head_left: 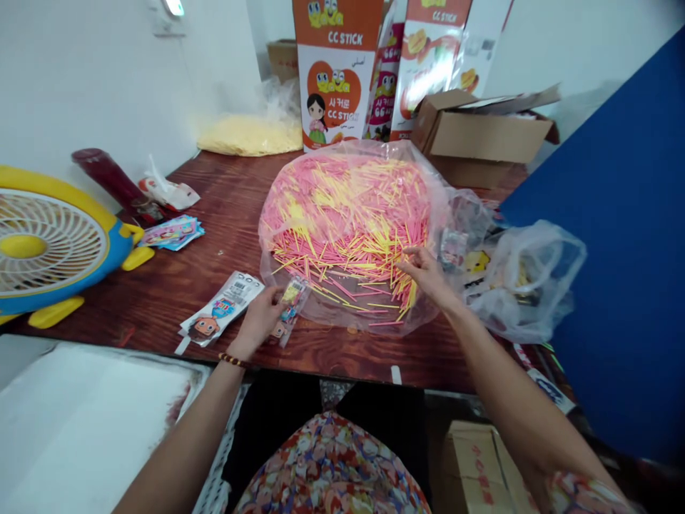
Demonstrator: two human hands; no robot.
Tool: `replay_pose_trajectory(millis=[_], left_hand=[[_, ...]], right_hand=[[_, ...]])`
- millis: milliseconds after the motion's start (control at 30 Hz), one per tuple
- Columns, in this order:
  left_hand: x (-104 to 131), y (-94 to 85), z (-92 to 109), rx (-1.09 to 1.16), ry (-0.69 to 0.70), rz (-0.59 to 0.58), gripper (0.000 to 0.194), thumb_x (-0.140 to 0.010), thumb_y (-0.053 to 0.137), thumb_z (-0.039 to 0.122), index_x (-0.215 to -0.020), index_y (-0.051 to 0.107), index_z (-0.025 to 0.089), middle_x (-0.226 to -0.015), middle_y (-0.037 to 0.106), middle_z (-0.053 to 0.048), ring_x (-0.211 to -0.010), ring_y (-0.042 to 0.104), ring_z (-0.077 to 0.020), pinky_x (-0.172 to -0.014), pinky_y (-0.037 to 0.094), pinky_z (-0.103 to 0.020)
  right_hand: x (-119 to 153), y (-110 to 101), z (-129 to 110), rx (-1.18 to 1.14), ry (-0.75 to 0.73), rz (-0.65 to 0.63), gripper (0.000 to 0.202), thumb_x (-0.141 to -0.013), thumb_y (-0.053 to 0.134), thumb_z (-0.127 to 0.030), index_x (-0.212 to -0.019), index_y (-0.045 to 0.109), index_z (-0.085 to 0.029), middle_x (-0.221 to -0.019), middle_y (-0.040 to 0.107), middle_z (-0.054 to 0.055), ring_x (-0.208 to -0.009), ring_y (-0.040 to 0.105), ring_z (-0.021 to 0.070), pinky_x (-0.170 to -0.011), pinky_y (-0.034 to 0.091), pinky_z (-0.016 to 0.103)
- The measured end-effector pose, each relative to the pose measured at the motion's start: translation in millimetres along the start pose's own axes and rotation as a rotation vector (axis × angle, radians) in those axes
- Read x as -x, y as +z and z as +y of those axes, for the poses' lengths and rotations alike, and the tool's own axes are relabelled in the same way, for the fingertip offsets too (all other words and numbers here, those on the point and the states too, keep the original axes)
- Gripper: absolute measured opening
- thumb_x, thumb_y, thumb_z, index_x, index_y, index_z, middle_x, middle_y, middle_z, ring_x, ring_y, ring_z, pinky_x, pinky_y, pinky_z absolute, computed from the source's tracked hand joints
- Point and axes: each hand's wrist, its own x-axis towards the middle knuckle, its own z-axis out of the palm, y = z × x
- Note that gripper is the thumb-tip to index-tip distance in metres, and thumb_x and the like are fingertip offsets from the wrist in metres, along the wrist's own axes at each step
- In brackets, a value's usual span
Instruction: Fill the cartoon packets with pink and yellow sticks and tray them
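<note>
A large clear plastic bag (369, 325) lies opened out on the table, heaped with thin pink and yellow sticks (342, 250). My right hand (425, 275) is at the right side of the heap, its fingers apart and touching or just over the sticks. My left hand (260, 321) grips a small clear printed packet (293, 300) at the bag's front left edge; yellow shows inside its upper part. Just left of that hand lies a stack of flat printed packets (222, 310) with a cartoon face.
A yellow and blue fan (58, 239) stands at left, near a dark red bottle (110, 178) and colourful sachets (174, 232). Printed cartons (337, 86) and an open cardboard box (484, 139) stand behind. Plastic bags (527, 278) lie at right beside a blue panel (615, 214).
</note>
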Motion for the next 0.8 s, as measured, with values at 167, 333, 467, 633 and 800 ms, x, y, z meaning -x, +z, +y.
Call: replay_pose_trajectory(millis=[167, 333, 467, 633, 800], left_hand=[[11, 1.9, -6, -0.400, 0.155, 0.111, 0.043, -0.085, 0.056, 0.027, -0.126, 0.059, 0.014, -0.112, 0.068, -0.014, -0.104, 0.063, -0.0284, -0.094, 0.048, -0.042], [19, -21.0, -8, -0.500, 0.216, 0.198, 0.038, -0.094, 0.047, 0.034, -0.125, 0.059, 0.016, -0.110, 0.067, -0.013, -0.103, 0.062, -0.0273, -0.095, 0.048, -0.041], [12, -57.2, -17, -0.704, 0.134, 0.334, 0.039, -0.095, 0.045, 0.038, -0.121, 0.064, 0.016, -0.117, 0.066, -0.017, -0.111, 0.058, -0.0349, -0.097, 0.045, -0.048], [2, -85.8, -33, -0.869, -0.080, 0.282, 0.044, -0.095, 0.043, 0.046, -0.122, 0.064, 0.018, -0.128, 0.061, -0.024, -0.116, 0.052, -0.0468, -0.088, 0.044, -0.061], [-2, -89.4, -40, -0.861, -0.128, 0.143, 0.051, -0.097, 0.036, 0.048, -0.120, 0.065, 0.014, -0.126, 0.061, -0.028, -0.115, 0.053, -0.0488, -0.088, 0.042, -0.065]], right_hand=[[3, -27, 0, 0.858, -0.135, -0.382, 0.018, -0.087, 0.051, -0.022, -0.090, 0.068, -0.020, -0.085, 0.068, 0.006, -0.075, 0.059, 0.0183, -0.062, 0.033, 0.027], [8, -28, -6, 1.131, -0.297, -0.470, 0.029, -0.094, 0.047, -0.023, -0.113, 0.068, -0.023, -0.103, 0.068, 0.011, -0.088, 0.064, 0.0224, -0.062, 0.033, 0.028], [-1, -21, -2, 1.149, -0.400, -0.502, 0.028, -0.095, 0.046, -0.020, -0.110, 0.070, -0.023, -0.105, 0.064, 0.012, -0.090, 0.061, 0.0227, -0.062, 0.033, 0.028], [-6, -18, 13, 1.099, -0.551, -0.475, 0.025, -0.097, 0.046, -0.020, -0.099, 0.071, -0.021, -0.105, 0.062, 0.013, -0.094, 0.056, 0.0225, -0.066, 0.034, 0.029], [-4, -13, 27, 1.071, -0.583, -0.392, 0.027, -0.099, 0.042, -0.020, -0.104, 0.068, -0.018, -0.108, 0.062, 0.013, -0.094, 0.054, 0.0226, -0.077, 0.037, 0.031]])
